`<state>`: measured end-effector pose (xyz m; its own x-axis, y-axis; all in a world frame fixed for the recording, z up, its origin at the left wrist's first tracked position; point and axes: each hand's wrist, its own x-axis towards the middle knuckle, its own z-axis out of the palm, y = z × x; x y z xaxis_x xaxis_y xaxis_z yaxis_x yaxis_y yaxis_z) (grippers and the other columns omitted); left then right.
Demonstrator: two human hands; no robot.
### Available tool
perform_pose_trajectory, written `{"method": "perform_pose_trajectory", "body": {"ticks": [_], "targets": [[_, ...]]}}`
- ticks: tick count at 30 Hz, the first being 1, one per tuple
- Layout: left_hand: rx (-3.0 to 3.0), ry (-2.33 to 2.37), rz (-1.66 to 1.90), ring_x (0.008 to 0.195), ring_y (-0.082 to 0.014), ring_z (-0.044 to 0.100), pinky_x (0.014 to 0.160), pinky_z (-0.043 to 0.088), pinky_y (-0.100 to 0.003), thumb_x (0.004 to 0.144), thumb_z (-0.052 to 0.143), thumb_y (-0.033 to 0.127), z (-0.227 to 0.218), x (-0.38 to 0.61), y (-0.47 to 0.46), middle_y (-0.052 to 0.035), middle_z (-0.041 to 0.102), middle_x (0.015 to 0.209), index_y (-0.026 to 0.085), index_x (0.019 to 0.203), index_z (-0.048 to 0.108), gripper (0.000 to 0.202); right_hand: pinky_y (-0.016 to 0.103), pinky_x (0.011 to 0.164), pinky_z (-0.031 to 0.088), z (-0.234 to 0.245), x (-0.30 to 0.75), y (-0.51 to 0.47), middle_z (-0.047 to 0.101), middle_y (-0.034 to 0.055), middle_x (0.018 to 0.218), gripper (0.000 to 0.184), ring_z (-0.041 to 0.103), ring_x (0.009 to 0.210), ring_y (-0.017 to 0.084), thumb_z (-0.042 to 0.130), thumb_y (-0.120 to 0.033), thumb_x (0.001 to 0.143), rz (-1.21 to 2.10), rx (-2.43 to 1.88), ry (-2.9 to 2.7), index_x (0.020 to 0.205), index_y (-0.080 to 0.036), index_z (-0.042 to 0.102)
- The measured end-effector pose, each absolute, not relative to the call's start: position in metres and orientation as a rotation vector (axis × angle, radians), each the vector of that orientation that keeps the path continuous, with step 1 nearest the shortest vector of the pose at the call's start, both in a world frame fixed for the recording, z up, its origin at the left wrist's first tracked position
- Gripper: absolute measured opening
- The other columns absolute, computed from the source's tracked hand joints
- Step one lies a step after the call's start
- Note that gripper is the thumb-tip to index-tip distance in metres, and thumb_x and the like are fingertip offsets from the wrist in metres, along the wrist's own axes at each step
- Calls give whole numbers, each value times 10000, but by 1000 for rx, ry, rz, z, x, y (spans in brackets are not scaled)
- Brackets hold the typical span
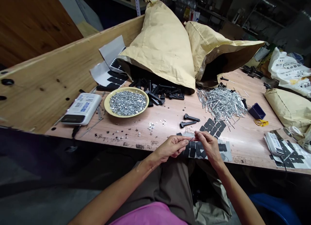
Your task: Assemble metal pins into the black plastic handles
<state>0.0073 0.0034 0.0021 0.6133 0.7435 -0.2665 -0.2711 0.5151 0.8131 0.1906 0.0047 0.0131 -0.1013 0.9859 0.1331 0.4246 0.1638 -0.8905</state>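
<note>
Shows, from above, a left hand and a right hand close together at the near edge of a wood-toned surface, right of that edge's middle. Between the hands, a thin metallic piece, too small to name exactly. Grasped in a pinch of left thumb and fingers, and pinched at the other end by fingers of the right.

Directly beneath, along the near edge, a grey backing sheet with black rounded pads. Just beyond, a loose block of more black pads, then two black bolt-shaped pieces, side by side.

Toward the left end, a yellow bowl heaped with small metal washers; between bowl and near edge, scattered loose washers. Close to the near left corner, beside an upright wooden board, a white electronic device with printed lettering.

Toward the far edge, two large paper sacks, mouths facing the near edge; at the left one's mouth, a pile of black plastic parts. In front of the right one, a tangled heap of metal pins. Farther toward the right end, a small dark blue tray, yellow bands and, near the near edge, a second white device.
</note>
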Motion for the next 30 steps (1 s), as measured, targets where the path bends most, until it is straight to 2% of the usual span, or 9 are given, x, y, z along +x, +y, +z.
{"method": "perform_pose_trajectory", "body": {"ticks": [4,9,14,19,23,30], "targets": [[722,705,726,356,3,167,371,70,-172,640,700,536,-1,2,3,112,360,485,112,1171,584,689,276,637,506,-12,184,19,669,60,821,231,629,720,171,542,-349,867,583,-1414,-1928,889,-195,712],[532,932,899,342,9,189,354,76,-163,537,730,582,-14,-17,-1,108,394,482,108,1003,616,674,295,655,471,-43,148,40,652,73,808,179,596,783,211,535,-257,875,251,-1454,-2356,864,-202,705],[406,1087,1005,341,4,195,355,68,-167,549,736,538,-24,-43,-3,106,394,477,119,974,603,612,263,623,449,-40,119,61,636,59,769,142,605,746,195,606,-276,835,339,-1476,-2491,754,-188,683],[368,1090,1032,337,4,191,356,63,-176,557,729,537,-29,-52,1,105,389,476,108,982,610,615,233,658,441,-34,103,86,642,62,895,220,621,769,161,465,-210,914,421,-1518,-2491,978,-188,674],[339,1095,1062,338,6,201,350,76,-171,516,740,570,-31,-54,3,106,394,480,109,982,613,668,243,587,403,-35,89,94,639,55,929,238,625,761,173,455,-237,918,329,-1652,-2575,1043,-222,657],[349,1120,1074,342,6,195,350,74,-170,511,731,595,-32,-59,4,106,384,476,98,1007,620,711,255,569,387,-38,86,94,618,64,879,186,599,742,181,461,-199,895,318,-1642,-2596,898,-195,647]]}}
